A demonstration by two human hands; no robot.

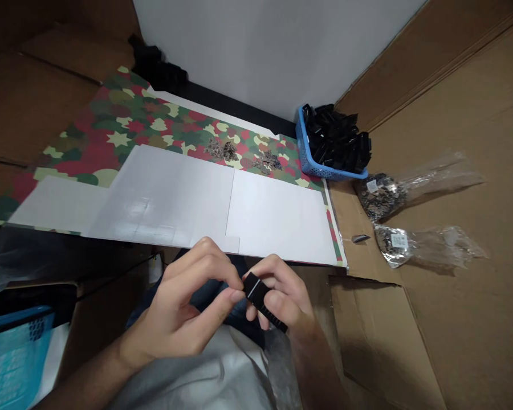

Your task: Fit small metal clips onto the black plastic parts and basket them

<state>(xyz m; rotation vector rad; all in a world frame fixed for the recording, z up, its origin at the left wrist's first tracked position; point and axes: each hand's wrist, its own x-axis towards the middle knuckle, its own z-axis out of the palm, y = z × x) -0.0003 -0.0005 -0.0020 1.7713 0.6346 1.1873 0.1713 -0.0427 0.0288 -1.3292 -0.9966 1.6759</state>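
Both of my hands are low in the view, in front of the table edge. My right hand (286,296) is closed around a small black plastic part (260,299) with a thin pale line across it. My left hand (188,307) pinches the top end of the same part between thumb and forefinger. The part sits tilted between the two hands, above my lap.
White sheets (188,199) lie on a camouflage-pattern mat (111,131). Two small piles of metal bits (222,149) sit on the mat. A blue basket (308,162) holds several black parts. Two clear bags of metal pieces (380,193) lie on brown cardboard (453,285) at right.
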